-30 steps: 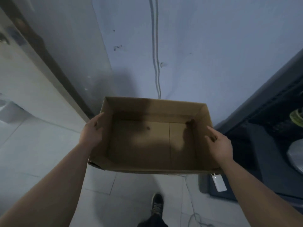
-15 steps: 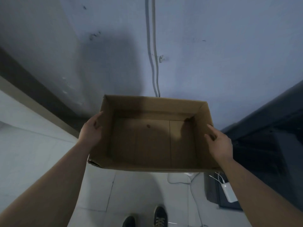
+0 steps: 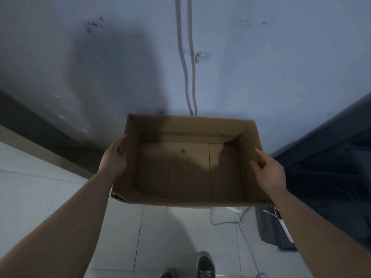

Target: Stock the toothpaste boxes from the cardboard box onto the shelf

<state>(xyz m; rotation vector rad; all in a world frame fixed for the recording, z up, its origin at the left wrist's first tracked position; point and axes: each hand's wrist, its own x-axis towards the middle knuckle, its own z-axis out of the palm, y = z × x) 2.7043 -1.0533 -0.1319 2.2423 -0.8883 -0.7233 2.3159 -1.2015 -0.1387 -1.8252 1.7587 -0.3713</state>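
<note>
An open brown cardboard box (image 3: 188, 167) hangs in the air in front of me, held level above the floor. Its inside is bare; no toothpaste boxes show in it. My left hand (image 3: 114, 157) grips the box's left wall from outside. My right hand (image 3: 269, 171) grips the right wall, fingers over the rim. No shelf with toothpaste is in view.
A bluish wall (image 3: 261, 67) with two pale cables (image 3: 188, 77) running down it stands straight ahead. A dark unit (image 3: 331, 167) is at the right. White cords (image 3: 224, 219) and a white adapter lie on the tiled floor (image 3: 40, 187). My shoes (image 3: 204, 265) show at the bottom.
The view has swung left and closer to the wall while both hands carry the box. The dark unit at the right has slid toward the frame edge.
</note>
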